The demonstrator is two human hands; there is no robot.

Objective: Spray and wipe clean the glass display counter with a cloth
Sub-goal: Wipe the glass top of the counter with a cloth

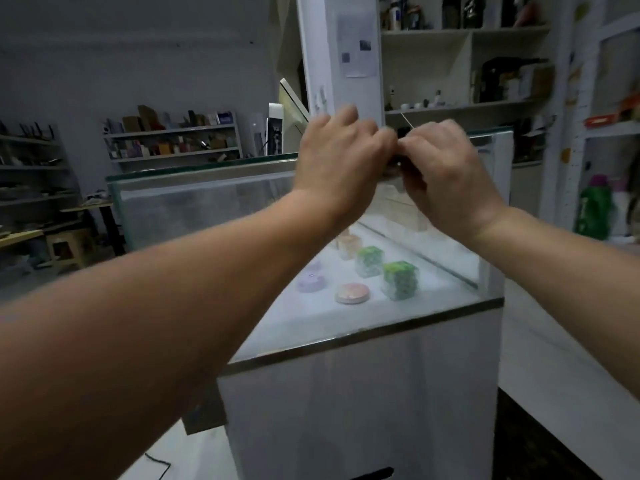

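The glass display counter [363, 336] stands in front of me, lit from inside, with its metal-edged glass top running away toward the back. Both my arms reach out above it. My left hand [337, 164] and my right hand [445, 178] meet at the fingertips over the counter's far end, fingers curled around a small dark object [401, 133] that is mostly hidden. A thin pale stick pokes up behind it. I see no cloth and no spray bottle in either hand.
Inside the counter lie green patterned boxes [398, 280], a pink round tin [352, 293] and a purple one [311, 282]. A white pillar [341, 53] rises behind the counter. Shelves line the back and right walls. A green bottle [594, 213] stands at right.
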